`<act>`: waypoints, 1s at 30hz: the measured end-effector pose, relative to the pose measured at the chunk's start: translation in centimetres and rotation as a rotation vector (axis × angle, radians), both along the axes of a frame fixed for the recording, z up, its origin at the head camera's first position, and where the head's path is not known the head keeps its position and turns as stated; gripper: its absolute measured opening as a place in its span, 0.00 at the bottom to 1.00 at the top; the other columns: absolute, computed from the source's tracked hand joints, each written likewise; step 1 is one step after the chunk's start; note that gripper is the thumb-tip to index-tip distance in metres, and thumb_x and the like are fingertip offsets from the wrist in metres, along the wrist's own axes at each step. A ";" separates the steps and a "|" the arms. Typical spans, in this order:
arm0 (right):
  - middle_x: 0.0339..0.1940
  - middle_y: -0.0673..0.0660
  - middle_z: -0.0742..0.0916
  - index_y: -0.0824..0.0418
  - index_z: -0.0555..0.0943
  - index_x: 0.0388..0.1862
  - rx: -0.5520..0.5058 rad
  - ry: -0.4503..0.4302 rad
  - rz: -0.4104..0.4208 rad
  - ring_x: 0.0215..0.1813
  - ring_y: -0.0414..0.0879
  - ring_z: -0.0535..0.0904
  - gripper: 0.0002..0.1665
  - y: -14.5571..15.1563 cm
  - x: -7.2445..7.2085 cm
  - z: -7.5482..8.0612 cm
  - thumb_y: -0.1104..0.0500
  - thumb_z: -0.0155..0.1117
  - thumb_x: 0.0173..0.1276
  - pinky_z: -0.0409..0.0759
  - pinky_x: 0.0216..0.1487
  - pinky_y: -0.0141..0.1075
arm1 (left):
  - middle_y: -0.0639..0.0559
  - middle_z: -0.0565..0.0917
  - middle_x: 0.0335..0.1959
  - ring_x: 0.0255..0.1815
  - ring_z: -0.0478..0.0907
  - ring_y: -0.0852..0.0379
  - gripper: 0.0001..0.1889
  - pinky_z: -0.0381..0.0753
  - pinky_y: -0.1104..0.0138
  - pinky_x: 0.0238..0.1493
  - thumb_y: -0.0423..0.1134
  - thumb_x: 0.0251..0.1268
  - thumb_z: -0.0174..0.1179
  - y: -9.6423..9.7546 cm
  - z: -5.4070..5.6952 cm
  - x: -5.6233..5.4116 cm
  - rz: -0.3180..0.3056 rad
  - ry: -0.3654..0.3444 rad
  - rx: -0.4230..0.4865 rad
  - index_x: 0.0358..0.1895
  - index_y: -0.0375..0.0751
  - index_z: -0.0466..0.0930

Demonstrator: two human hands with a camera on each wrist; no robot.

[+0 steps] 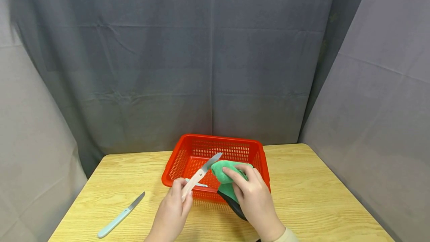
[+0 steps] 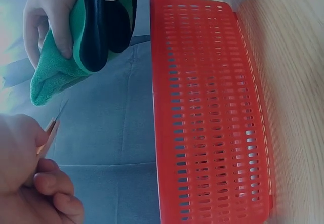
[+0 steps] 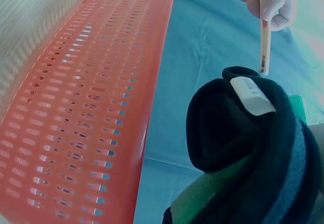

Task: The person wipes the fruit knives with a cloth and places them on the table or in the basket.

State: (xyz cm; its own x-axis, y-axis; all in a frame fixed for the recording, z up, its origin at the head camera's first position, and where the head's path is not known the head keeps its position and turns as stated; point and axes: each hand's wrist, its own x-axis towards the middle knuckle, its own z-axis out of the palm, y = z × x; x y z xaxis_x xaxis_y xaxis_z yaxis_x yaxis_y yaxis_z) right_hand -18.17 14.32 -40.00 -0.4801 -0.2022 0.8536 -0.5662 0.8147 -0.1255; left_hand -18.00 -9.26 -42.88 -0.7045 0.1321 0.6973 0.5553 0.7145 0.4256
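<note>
My left hand (image 1: pixel 171 209) grips the pale pink handle of a knife (image 1: pixel 195 180), whose blade points up and to the right over the red basket (image 1: pixel 216 194). In my right hand (image 1: pixel 252 193) is a bunched green cloth (image 1: pixel 224 171) with a black edge, held just right of the blade. The right wrist view shows the cloth's black band (image 3: pixel 217 128) and a white label (image 3: pixel 251 96) on it. Inside the basket, partly hidden behind the pink knife, lies a light blue piece (image 1: pixel 201 185); its kind cannot be told.
A second knife (image 1: pixel 121 216) with a light blue handle lies on the wooden table (image 1: pixel 322 201) at the left, its blade toward the basket. Grey curtains (image 1: pixel 161 66) hang behind the table and along both sides.
</note>
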 end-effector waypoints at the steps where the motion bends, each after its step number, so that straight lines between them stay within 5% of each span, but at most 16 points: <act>1: 0.49 0.56 0.84 0.45 0.86 0.57 0.004 0.005 0.000 0.44 0.49 0.80 0.35 0.0 0.0 0.0 0.73 0.78 0.53 0.86 0.36 0.40 | 0.57 0.76 0.30 0.26 0.66 0.66 0.17 0.70 0.71 0.26 0.30 0.62 0.67 0.0 -0.1 -0.1 -0.004 0.012 -0.003 0.52 0.39 0.72; 8: 0.50 0.55 0.84 0.44 0.86 0.57 0.035 -0.007 0.016 0.47 0.50 0.82 0.36 -0.1 0.0 -0.3 0.72 0.81 0.52 0.87 0.39 0.40 | 0.58 0.75 0.28 0.27 0.65 0.65 0.19 0.70 0.70 0.26 0.30 0.59 0.69 0.1 -0.4 -0.4 -0.022 0.101 -0.033 0.52 0.40 0.74; 30: 0.51 0.55 0.85 0.44 0.87 0.57 0.068 -0.071 0.024 0.49 0.49 0.82 0.34 -0.3 -0.1 -0.7 0.69 0.83 0.52 0.88 0.40 0.39 | 0.57 0.76 0.30 0.28 0.65 0.67 0.22 0.67 0.74 0.27 0.27 0.56 0.70 -0.1 -0.8 -0.7 -0.091 0.146 -0.084 0.52 0.39 0.72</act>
